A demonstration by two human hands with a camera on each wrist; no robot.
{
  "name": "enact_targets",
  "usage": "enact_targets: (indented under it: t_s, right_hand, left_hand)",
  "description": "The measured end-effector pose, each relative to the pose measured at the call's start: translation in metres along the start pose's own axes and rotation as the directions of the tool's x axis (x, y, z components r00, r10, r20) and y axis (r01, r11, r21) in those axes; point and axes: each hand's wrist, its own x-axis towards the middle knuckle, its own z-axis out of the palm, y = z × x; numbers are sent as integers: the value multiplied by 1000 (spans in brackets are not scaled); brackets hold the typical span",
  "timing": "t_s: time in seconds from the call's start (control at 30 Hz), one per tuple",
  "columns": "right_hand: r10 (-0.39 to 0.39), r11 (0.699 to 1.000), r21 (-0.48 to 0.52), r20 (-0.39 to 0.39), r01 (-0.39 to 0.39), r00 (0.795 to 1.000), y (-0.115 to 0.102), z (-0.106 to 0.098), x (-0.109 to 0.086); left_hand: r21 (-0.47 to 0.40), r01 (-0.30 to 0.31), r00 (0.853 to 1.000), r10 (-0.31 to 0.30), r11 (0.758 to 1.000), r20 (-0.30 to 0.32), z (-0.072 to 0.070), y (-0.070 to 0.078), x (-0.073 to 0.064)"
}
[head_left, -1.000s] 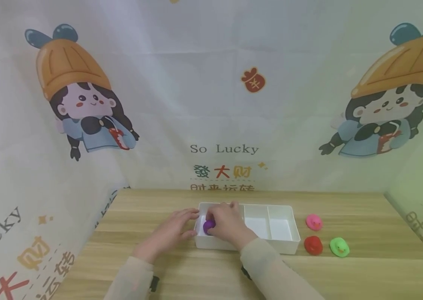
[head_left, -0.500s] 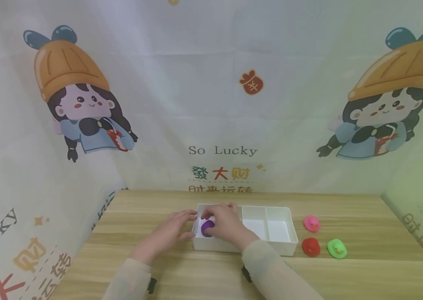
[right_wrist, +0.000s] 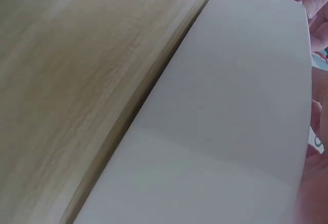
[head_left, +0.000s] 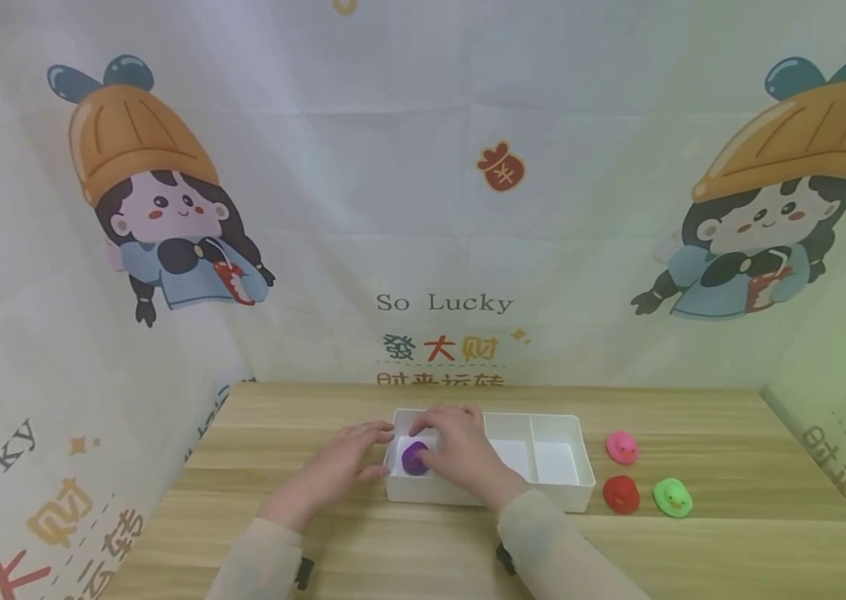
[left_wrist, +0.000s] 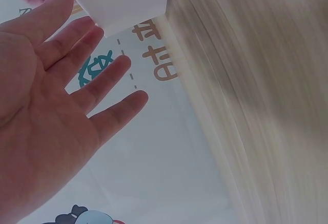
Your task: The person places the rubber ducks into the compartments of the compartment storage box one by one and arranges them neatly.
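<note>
A white divided box [head_left: 535, 497] lies on the wooden table, and a round purple toy [head_left: 414, 458] sits in its leftmost compartment. Over that side of the box is my right hand [head_left: 456, 446], fingers spread and loosely bent. Its thumb is beside the purple toy; whether they touch I cannot tell. My left hand [head_left: 340, 467] reaches the box's left end with straight fingers, its palm showing in the left wrist view. In the right wrist view the box's long wall [right_wrist: 220, 101] covers most of my right hand.
Right of the box lie a pink rubber duck [head_left: 622, 447], a red round toy [head_left: 621, 494] and a green rubber duck [head_left: 673, 497]. A printed cloth [head_left: 317, 250] hangs behind the table [head_left: 280, 417] and along its sides.
My right hand has loosened from the purple toy, its fingers lifting and spreading rightward. The toy stays in the leftmost compartment. My left hand keeps its place.
</note>
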Motion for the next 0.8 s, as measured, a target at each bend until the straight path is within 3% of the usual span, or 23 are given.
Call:
enact_targets:
  t_s: [0.53, 0.8]
  right_hand:
    - [61, 995, 86, -148, -49, 987, 5, -8, -25]
    - [8, 995, 101, -217, 14, 976, 8, -13, -34]
  left_hand:
    - [-38, 23, 1000, -23, 999, -9, -1, 4, -2]
    - [-22, 30, 1000, -30, 999, -8, 2, 2, -1]
